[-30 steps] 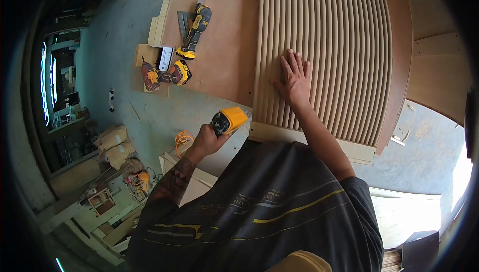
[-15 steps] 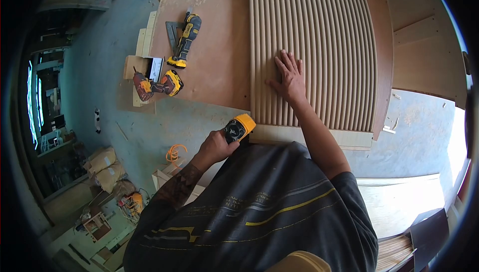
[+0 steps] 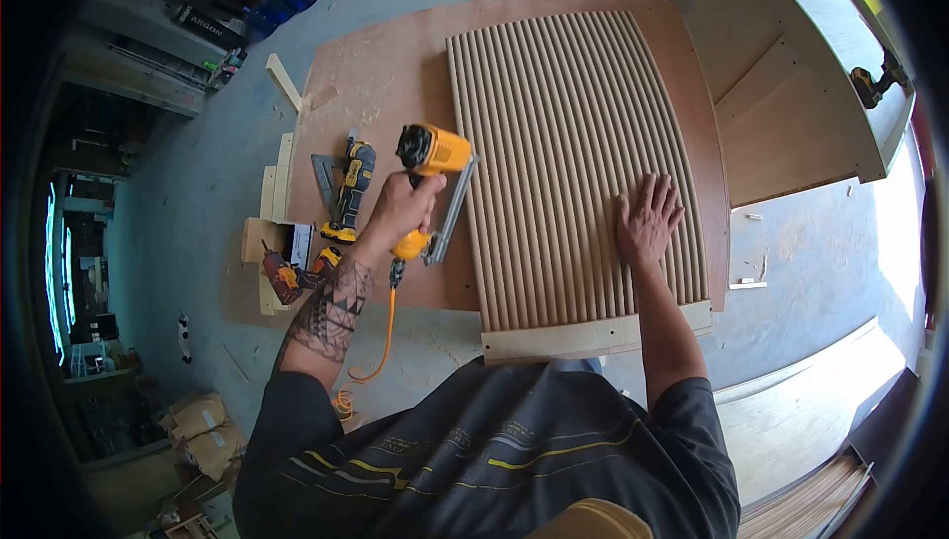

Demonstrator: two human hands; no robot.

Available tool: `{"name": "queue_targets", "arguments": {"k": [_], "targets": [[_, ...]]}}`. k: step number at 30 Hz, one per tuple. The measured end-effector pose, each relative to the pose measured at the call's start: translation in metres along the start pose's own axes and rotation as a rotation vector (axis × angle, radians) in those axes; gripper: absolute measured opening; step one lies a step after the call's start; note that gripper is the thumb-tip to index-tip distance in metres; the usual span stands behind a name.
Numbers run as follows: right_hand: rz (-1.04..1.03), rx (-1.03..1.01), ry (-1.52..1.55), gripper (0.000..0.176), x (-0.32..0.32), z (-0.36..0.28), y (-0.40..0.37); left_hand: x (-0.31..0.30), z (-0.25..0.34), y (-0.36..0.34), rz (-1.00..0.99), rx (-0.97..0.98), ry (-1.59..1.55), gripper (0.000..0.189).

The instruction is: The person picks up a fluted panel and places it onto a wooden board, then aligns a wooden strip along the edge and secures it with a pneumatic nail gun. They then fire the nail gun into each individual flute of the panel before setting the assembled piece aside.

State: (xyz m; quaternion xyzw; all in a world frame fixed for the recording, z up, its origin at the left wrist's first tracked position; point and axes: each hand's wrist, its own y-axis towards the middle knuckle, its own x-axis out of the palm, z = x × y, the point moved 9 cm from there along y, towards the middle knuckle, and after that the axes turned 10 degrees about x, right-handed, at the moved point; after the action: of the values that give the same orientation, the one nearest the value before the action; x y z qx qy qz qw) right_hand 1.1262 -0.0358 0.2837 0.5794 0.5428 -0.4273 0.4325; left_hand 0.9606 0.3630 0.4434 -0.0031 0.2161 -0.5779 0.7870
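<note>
My left hand [image 3: 403, 207] is wrapped round the grip of a yellow and black nail gun [image 3: 445, 151], raised at the left edge of a ribbed wooden panel [image 3: 563, 163]. The gun's long metal magazine points down, and an orange hose [image 3: 388, 326] hangs from its handle. My right hand [image 3: 649, 223] lies flat on the panel's ribs at the right, fingers spread. Under the panel is a reddish-brown board [image 3: 395, 74]. A pale wooden strip [image 3: 554, 341] with dark holes runs along the panel's near edge.
Left of the panel lie a yellow and black cordless tool [image 3: 353, 188], a metal square [image 3: 324, 181] and a red drill [image 3: 284, 277]. A wooden cabinet [image 3: 781, 94] stands at the right. Pale boards [image 3: 811, 401] lean at the lower right; brown bags [image 3: 203, 420] sit lower left.
My left hand has lifted the nail gun up and forward to the panel's left edge. My right hand has shifted right across the ribs. The view now shows the panel's far end.
</note>
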Motion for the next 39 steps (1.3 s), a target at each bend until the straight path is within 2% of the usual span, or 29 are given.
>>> {"name": "queue_targets", "arguments": {"k": [1, 6, 10, 16, 29, 39], "targets": [[-0.016, 0.007, -0.086, 0.088, 0.004, -0.002, -0.001, -0.003, 0.017, 0.039, 0.026, 0.012, -0.006, 0.029], [-0.062, 0.043, -0.031, 0.09, -0.006, -0.005, -0.001, -0.003, 0.054, 0.231, 0.086, 0.031, -0.031, 0.032], [-0.118, 0.07, -0.026, 0.094, -0.007, -0.005, 0.0, 0.007, 0.05, 0.334, 0.135, -0.027, 0.001, 0.034], [-0.192, 0.084, -0.048, 0.097, -0.006, -0.006, 0.001, 0.023, 0.052, 0.382, 0.173, -0.064, 0.133, 0.03], [-0.207, 0.098, -0.053, 0.097, -0.005, -0.005, 0.002, 0.021, 0.049, 0.394, 0.13, -0.08, 0.146, 0.033], [-0.178, 0.089, -0.045, 0.098, -0.005, -0.003, 0.0, 0.023, 0.051, 0.408, 0.05, -0.061, 0.327, 0.037]]}}
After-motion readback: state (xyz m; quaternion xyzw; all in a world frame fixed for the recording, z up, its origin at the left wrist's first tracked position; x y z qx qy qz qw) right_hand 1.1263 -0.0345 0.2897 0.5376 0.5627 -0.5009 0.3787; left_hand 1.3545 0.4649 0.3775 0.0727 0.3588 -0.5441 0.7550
